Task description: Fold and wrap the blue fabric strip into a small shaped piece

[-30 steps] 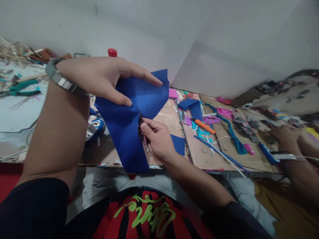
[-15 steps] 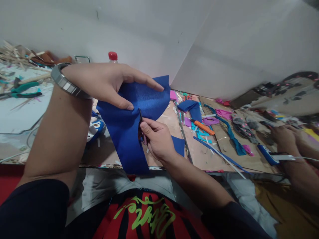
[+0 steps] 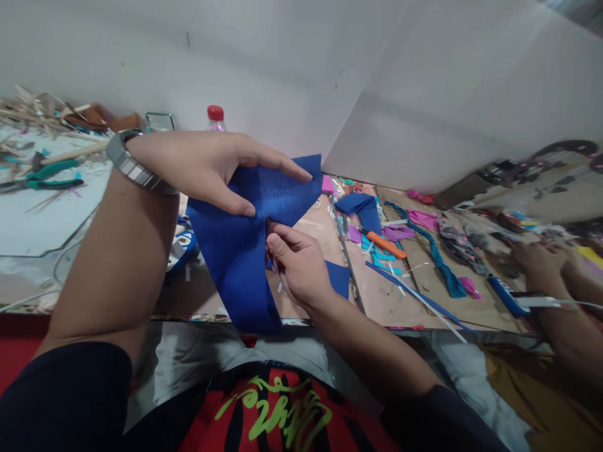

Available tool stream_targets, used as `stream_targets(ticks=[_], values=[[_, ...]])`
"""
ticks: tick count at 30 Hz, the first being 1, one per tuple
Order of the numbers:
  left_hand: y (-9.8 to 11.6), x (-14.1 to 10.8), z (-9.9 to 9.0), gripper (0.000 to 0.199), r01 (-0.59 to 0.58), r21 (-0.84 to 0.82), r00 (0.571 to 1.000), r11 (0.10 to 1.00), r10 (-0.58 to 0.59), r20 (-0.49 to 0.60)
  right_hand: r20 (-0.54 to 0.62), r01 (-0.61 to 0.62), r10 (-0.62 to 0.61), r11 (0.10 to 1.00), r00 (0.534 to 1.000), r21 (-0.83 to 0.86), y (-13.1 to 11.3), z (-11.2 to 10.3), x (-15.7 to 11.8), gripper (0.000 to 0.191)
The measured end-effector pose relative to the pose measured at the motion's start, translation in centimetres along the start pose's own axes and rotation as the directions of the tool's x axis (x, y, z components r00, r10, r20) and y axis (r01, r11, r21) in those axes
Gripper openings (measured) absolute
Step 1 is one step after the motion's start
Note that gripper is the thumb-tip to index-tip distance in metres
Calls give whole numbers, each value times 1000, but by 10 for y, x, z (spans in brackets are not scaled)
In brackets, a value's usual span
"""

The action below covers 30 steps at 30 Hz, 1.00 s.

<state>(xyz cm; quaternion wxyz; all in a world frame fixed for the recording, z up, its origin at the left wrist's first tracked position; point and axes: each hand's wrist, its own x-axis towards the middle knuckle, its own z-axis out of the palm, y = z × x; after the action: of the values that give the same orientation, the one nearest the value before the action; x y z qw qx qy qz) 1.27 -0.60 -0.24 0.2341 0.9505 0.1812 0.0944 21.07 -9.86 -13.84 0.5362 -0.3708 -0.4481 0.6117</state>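
A sheet of blue cloth (image 3: 230, 257) is held up over the table, its lower strip hanging at the front edge. My left hand (image 3: 211, 160) grips its upper part, thumb on the near face and a finger stretched along the far side; the other fingers are hidden. In my right hand (image 3: 301, 267) is a small pair of scissors (image 3: 269, 233), mostly covered by the fingers. Their dark blades point upward at a slit in the cloth, just below my left thumb.
Green-handled pliers (image 3: 54, 176) and wood sticks (image 3: 32, 116) lie left. A red-capped bottle (image 3: 215, 116) stands behind my left hand. Rightward are an orange cutter (image 3: 386, 245), blue scraps (image 3: 360, 207) and a glue gun (image 3: 509, 295). Another person's hands (image 3: 541, 257) work at far right.
The whole view has shifted slightly, so things sit a little lower. The cloth's lower strip has folded and curled more beside the scissors. Both hands keep their hold.
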Motion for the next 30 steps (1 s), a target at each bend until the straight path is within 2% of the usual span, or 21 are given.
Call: stream_targets(ticks=[3,7,13,21,24,30], values=[[0,1,1,72,23,6,1000,1000,-23,-9,-23,-4,3,999,1000,-49,1,-1,0,45],[-7,1,2,72,-36,31,999,999,37,-38,-46,-4,0,997,999,-73,5,-4,-1,48],[-2,1,3,70,17,78,1000,997,-17,-3,-39,7,-10,998,999,-68,5,-5,1,42],[-2,4,4,71,1,48,1000,999,-1,8,-61,10,-17,992,998,-122,4,-3,2,45],[-1,3,4,69,24,40,1000,999,-24,12,-60,0,-6,994,998,-112,4,-3,1,47],[1,4,4,69,-12,41,1000,999,12,7,-53,-6,2,998,999,-65,3,-1,2,48]])
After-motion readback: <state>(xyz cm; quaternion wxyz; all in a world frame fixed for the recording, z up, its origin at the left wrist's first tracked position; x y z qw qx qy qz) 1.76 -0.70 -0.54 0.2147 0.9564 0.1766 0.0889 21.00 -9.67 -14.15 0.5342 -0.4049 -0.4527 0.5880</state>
